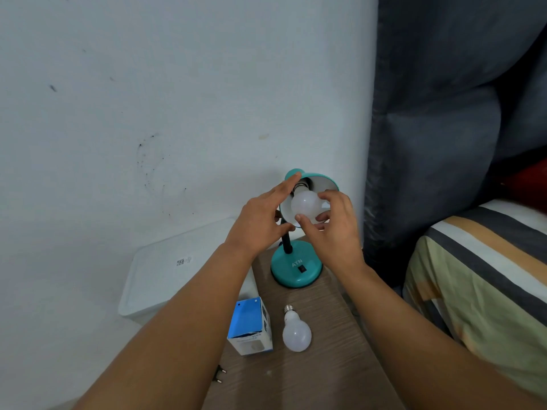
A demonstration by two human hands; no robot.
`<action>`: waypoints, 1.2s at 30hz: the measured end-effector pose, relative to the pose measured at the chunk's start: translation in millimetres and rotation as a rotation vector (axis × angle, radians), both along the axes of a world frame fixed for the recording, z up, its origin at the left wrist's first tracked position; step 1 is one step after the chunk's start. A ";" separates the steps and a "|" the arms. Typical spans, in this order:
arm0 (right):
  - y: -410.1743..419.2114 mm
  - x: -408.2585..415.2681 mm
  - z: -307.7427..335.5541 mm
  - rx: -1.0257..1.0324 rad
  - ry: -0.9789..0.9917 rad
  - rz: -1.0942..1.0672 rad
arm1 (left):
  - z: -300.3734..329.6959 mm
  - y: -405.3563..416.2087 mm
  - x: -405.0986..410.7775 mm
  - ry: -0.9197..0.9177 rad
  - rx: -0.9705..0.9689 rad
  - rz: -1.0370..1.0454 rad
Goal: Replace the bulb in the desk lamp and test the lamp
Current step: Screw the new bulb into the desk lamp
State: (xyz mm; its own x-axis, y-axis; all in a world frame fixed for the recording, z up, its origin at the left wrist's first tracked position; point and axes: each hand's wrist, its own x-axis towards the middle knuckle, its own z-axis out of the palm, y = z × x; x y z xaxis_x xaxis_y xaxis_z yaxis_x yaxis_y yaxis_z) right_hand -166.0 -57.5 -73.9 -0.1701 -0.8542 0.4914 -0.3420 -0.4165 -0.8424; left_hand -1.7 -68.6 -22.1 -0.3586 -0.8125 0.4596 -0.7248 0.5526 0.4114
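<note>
Right hand (334, 232) has fingers curled around the white frosted bulb (306, 204) in the lamp shade, thumb under the globe, fingertips on its right side; grip closed on it. The bulb's neck sits at the socket inside the shade; how far in, cannot tell. Left hand (262, 218) is open, fingers stretched out and together, lying against the left rim and top of the teal shade (322, 180), steadying it, not wrapped around it.

Desk lamp (296, 269): glossy teal round base with a black rocker switch, short black neck, dome shade with white inside. It stands at the far end of the desk (325, 365), a narrow brown wood-grain top.

Second bulb (297, 331), white pear shape with a metal screw base, lies on its side mid-desk, base pointing toward the lamp. Just left of it, at the desk's left edge, a blue and white carton (251, 327) stands upright with its top flaps open.

Black two-pin plug (218, 374) lies off the desk's left edge, lower down. White plastic bin lid (165, 270) left of the desk. Pale scuffed wall (148, 99) behind. Dark grey padded upholstery (438, 113) right of it, striped bedding (485, 279) below that.
</note>
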 end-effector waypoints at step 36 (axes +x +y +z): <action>-0.9 0.5 4.7 0.162 -0.002 -0.018 | 2.3 5.1 -3.7 0.031 0.054 0.043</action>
